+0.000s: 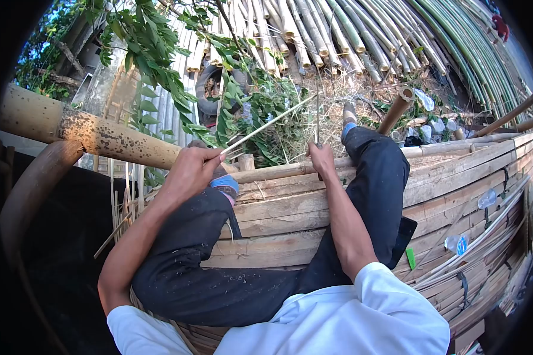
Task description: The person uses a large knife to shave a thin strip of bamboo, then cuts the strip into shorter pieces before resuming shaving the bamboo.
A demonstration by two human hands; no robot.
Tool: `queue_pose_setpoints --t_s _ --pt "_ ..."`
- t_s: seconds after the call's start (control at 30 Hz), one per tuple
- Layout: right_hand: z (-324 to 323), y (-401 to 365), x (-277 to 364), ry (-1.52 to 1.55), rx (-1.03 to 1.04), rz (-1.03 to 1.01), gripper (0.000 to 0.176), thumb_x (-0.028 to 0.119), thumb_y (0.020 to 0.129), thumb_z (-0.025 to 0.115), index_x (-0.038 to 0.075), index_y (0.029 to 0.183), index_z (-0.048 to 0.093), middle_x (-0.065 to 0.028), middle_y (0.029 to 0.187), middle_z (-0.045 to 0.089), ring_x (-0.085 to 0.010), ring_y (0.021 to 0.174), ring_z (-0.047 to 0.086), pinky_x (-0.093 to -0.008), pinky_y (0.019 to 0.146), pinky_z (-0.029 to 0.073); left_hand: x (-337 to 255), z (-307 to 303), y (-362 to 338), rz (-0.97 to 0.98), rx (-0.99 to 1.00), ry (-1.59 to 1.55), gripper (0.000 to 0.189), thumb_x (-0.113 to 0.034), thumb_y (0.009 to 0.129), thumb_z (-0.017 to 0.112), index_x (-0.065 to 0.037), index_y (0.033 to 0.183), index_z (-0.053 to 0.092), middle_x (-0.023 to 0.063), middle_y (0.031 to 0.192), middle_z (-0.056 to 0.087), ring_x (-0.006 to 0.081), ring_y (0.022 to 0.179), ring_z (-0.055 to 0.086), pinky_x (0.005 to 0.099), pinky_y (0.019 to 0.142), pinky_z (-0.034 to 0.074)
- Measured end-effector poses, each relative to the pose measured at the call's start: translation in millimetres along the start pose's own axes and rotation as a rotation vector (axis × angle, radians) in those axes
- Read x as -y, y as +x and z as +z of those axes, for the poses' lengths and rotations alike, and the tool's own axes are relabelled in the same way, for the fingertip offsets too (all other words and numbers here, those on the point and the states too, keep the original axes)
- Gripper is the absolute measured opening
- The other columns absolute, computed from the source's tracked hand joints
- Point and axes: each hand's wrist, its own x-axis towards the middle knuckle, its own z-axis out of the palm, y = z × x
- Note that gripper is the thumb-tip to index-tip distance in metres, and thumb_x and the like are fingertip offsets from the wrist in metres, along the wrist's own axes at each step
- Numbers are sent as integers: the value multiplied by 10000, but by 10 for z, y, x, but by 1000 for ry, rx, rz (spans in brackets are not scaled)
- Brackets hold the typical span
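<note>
My left hand [196, 167] is closed around a thin, pale bamboo strip [269, 125] above my left knee. The strip slants up and to the right, and its far end comes close to a knife blade in this view. That knife [318, 121] stands upright in my right hand [321, 160], its narrow blade seen nearly edge-on and pointing away from me. My right fingers are wrapped round its handle, which is mostly hidden. Both hands are over the front edge of the stacked split-bamboo seat [266, 222], between my spread legs.
A thick bamboo pole [118, 139] crosses at the left, with leafy branches [160, 77] beyond it. Long bamboo poles [337, 29] lie ahead, near a tyre [210, 89]. On the right are a phone [404, 236], a green piece [410, 258] and plastic bottles [456, 244].
</note>
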Motion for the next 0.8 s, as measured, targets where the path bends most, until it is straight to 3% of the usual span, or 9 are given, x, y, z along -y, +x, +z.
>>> queue_pose_setpoints --t_s 0.1,0.17,0.2,0.3,0.4,0.47,0.53,0.57,0.8 --pt "-30 62 -13 88 -49 82 397 362 774 555 -7 685 670 -148 576 592 -250 599 597 -374 620 447 50 -84 -36 23 -82 -34 227 -165 879 590 -1 1007 678 249 757 627 387 681 622 423 636 464" --pt "-31 38 83 66 -41 -7 412 382 787 564 -8 699 667 -132 570 581 -236 583 577 -372 615 441 1 -115 -38 56 -125 55 225 -140 892 574 20 1029 655 224 692 603 312 592 595 373 610 455" --pt "-43 -82 207 96 -24 -47 442 379 793 541 -40 666 601 -214 601 578 -333 598 574 -450 623 430 26 -92 -25 54 -127 51 225 -140 892 574 20 1029 655 224 692 603 312 592 595 373 610 455" --pt "25 -316 434 52 132 -189 471 405 809 557 -44 672 580 -214 604 571 -350 586 547 -448 615 422 62 -13 23 150 -133 94 216 -132 886 576 17 1017 662 238 753 625 363 649 612 386 631 468" --pt "72 -428 544 -18 204 -208 477 418 821 570 -43 701 597 -215 620 579 -371 604 554 -450 623 425 -2 -19 27 186 -105 220 209 -127 886 573 7 1015 668 236 773 627 394 688 600 422 649 468" --pt "79 -393 499 1 202 -192 481 421 821 574 -45 706 602 -221 622 578 -382 614 558 -449 626 428 -1 -31 14 291 -134 301 162 -144 900 545 -6 947 615 214 689 579 397 689 597 497 627 454" --pt "64 -337 435 19 198 -174 484 423 821 579 -47 711 608 -228 624 577 -393 625 562 -448 629 431 -20 -53 -10 267 -131 309 181 -124 893 553 -9 1009 629 210 720 585 389 694 589 479 635 450" --pt "43 -303 399 -19 183 -158 479 419 821 577 -44 702 616 -221 619 583 -378 626 577 -442 631 436 -31 -53 -13 248 -128 315 223 -105 886 560 -12 1070 644 207 751 592 381 698 581 460 642 446" --pt "-11 -160 248 98 110 -25 427 378 807 566 -13 659 650 -150 580 603 -261 583 596 -402 617 451 8 -121 -60 289 -167 362 192 -158 899 551 -51 1038 631 185 722 579 383 681 593 481 613 465"
